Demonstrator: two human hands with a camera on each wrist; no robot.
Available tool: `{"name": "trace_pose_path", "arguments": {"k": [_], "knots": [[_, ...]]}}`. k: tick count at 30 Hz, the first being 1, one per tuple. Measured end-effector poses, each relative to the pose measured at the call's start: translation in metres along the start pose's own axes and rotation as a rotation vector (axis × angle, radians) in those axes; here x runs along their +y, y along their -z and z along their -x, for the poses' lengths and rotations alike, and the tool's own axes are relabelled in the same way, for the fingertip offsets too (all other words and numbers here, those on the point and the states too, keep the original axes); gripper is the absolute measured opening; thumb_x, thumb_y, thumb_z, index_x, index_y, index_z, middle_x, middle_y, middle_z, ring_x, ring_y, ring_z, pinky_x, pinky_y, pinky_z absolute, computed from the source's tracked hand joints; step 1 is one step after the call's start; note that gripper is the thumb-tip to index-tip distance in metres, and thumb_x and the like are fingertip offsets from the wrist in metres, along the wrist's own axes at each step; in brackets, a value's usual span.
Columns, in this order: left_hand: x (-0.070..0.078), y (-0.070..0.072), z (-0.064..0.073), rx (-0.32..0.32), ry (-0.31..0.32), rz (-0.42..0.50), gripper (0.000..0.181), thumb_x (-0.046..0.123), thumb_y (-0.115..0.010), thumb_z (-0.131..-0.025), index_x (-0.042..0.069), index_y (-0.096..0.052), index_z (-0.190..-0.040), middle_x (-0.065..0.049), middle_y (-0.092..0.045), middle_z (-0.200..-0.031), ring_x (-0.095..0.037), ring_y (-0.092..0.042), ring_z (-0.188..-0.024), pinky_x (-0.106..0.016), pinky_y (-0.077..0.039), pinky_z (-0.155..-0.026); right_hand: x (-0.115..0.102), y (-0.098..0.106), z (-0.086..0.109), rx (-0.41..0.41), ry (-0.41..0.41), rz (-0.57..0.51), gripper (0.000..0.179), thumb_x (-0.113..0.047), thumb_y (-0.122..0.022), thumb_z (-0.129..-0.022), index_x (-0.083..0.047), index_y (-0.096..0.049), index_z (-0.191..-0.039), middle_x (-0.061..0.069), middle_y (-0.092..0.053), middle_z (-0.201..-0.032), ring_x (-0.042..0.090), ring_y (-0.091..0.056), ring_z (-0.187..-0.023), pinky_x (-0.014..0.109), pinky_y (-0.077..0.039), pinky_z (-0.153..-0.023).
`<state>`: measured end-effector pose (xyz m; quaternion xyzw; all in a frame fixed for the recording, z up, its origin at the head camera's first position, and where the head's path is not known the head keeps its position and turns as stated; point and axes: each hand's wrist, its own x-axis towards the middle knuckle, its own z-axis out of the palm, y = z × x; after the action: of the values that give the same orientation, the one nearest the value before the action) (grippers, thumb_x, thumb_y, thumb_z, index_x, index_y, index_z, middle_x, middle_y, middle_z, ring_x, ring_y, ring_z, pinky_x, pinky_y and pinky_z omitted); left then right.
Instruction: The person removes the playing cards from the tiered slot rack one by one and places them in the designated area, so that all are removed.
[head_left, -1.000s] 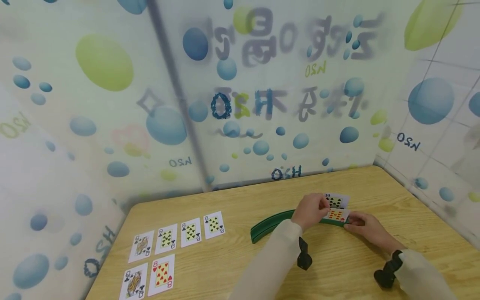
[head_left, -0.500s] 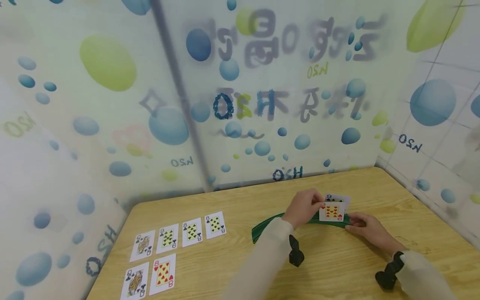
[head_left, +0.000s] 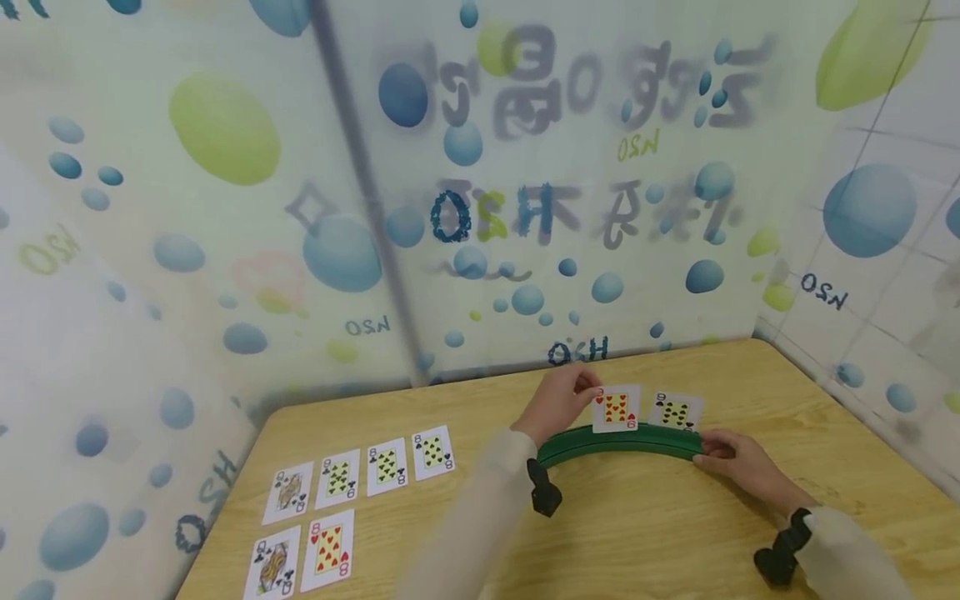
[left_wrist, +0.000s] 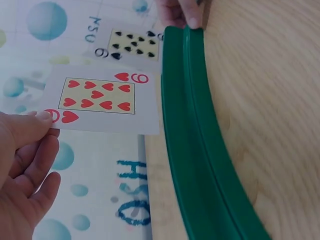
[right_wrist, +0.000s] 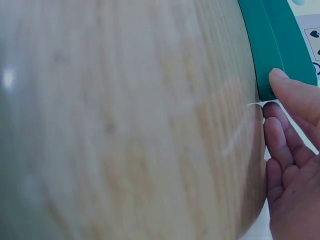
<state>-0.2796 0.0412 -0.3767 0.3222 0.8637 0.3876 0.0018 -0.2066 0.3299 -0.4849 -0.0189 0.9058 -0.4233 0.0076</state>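
My left hand pinches the nine of hearts at one corner between thumb and fingers. The card is upright, its lower edge right at the back of the green curved card holder. At the holder's right end stands the nine of spades, leaning back, apart from the hearts card. My right hand holds that end of the holder, and in the right wrist view its thumb lies on the green top with the other fingers curled beneath.
To the left, face up on the wooden table, lie two rows of cards: several in the back row, such as an eight of spades, then a queen of clubs and eight of hearts in front. A bubble-patterned curtain stands behind.
My left hand has carried the nine of hearts leftward, from in front of the nine of spades to the holder's middle. My right hand stays at the holder's right end.
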Motion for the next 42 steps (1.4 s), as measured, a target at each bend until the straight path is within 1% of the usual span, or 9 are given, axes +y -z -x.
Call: {"name": "trace_pose_path", "arguments": {"k": [7, 13, 17, 19, 25, 28, 33, 38, 42], "knots": [[-0.012, 0.025, 0.011, 0.024, 0.009, -0.025, 0.014, 0.014, -0.056, -0.092, 0.008, -0.062, -0.102, 0.004, -0.060, -0.088, -0.006, -0.055, -0.079, -0.018, -0.046, -0.070, 0.002, -0.002, 0.001, 0.027, 0.024, 0.013, 0.054, -0.022, -0.066, -0.085, 0.015, -0.048, -0.120, 0.016, -0.059, -0.100, 0.022, -0.055, -0.087, 0.025, -0.046, -0.067], [-0.024, 0.045, 0.020, 0.032, 0.007, -0.033, 0.016, 0.013, -0.055, -0.092, 0.008, -0.062, -0.106, 0.001, -0.061, -0.093, -0.008, -0.057, -0.082, -0.021, -0.047, -0.073, 0.000, 0.000, 0.001, 0.001, 0.007, -0.007, 0.055, -0.022, -0.065, -0.086, 0.015, -0.047, -0.121, 0.018, -0.058, -0.102, 0.022, -0.055, -0.088, 0.027, -0.047, -0.068], [-0.029, 0.060, 0.030, 0.039, 0.027, -0.043, 0.017, 0.013, -0.055, -0.092, 0.008, -0.062, -0.107, 0.000, -0.061, -0.094, -0.010, -0.057, -0.083, -0.024, -0.047, -0.072, -0.003, 0.001, 0.002, -0.012, 0.006, -0.025, 0.055, -0.021, -0.064, -0.086, 0.017, -0.045, -0.121, 0.021, -0.057, -0.105, 0.022, -0.056, -0.088, 0.028, -0.047, -0.068], [-0.034, 0.067, 0.036, 0.053, 0.030, -0.051, 0.018, 0.012, -0.055, -0.092, 0.006, -0.063, -0.107, 0.000, -0.061, -0.093, -0.012, -0.057, -0.082, -0.026, -0.048, -0.072, -0.004, 0.002, 0.003, -0.018, 0.009, -0.030, 0.055, -0.021, -0.064, -0.087, 0.018, -0.044, -0.121, 0.022, -0.056, -0.105, 0.022, -0.055, -0.088, 0.028, -0.048, -0.068], [-0.050, 0.087, 0.055, 0.123, 0.049, -0.060, 0.015, 0.011, -0.058, -0.090, 0.007, -0.064, -0.103, 0.001, -0.062, -0.091, -0.011, -0.057, -0.081, -0.028, -0.048, -0.073, -0.005, 0.002, 0.004, -0.015, 0.013, -0.019, 0.056, -0.022, -0.064, -0.087, 0.018, -0.044, -0.121, 0.023, -0.056, -0.106, 0.024, -0.055, -0.089, 0.027, -0.047, -0.068], [-0.058, 0.097, 0.064, 0.139, 0.059, -0.059, 0.013, 0.010, -0.059, -0.089, 0.007, -0.064, -0.101, 0.001, -0.062, -0.091, -0.012, -0.058, -0.082, -0.030, -0.048, -0.075, -0.005, 0.001, 0.004, -0.013, 0.011, -0.024, 0.056, -0.022, -0.064, -0.087, 0.017, -0.045, -0.122, 0.022, -0.056, -0.106, 0.025, -0.055, -0.090, 0.027, -0.047, -0.068], [-0.070, 0.115, 0.081, 0.162, 0.102, -0.086, 0.009, 0.010, -0.061, -0.088, 0.009, -0.065, -0.096, 0.002, -0.063, -0.088, -0.012, -0.059, -0.082, -0.032, -0.048, -0.076, -0.005, 0.001, 0.003, -0.015, 0.019, -0.019, 0.056, -0.022, -0.064, -0.087, 0.017, -0.045, -0.122, 0.022, -0.056, -0.106, 0.026, -0.055, -0.090, 0.027, -0.047, -0.068], [-0.081, 0.129, 0.098, 0.156, 0.138, -0.128, 0.006, 0.009, -0.062, -0.087, 0.009, -0.065, -0.092, 0.002, -0.062, -0.086, -0.014, -0.060, -0.083, -0.035, -0.048, -0.077, -0.005, 0.003, 0.003, -0.022, 0.005, -0.009, 0.057, -0.023, -0.064, -0.087, 0.017, -0.044, -0.122, 0.023, -0.056, -0.106, 0.026, -0.055, -0.091, 0.028, -0.047, -0.069], [-0.090, 0.139, 0.114, 0.142, 0.186, -0.142, 0.004, 0.009, -0.062, -0.087, 0.010, -0.065, -0.091, 0.003, -0.061, -0.085, -0.014, -0.060, -0.084, -0.035, -0.048, -0.078, -0.005, 0.003, 0.003, -0.021, 0.010, -0.003, 0.056, -0.023, -0.063, -0.087, 0.017, -0.044, -0.122, 0.023, -0.056, -0.106, 0.027, -0.056, -0.091, 0.028, -0.047, -0.069]]}}
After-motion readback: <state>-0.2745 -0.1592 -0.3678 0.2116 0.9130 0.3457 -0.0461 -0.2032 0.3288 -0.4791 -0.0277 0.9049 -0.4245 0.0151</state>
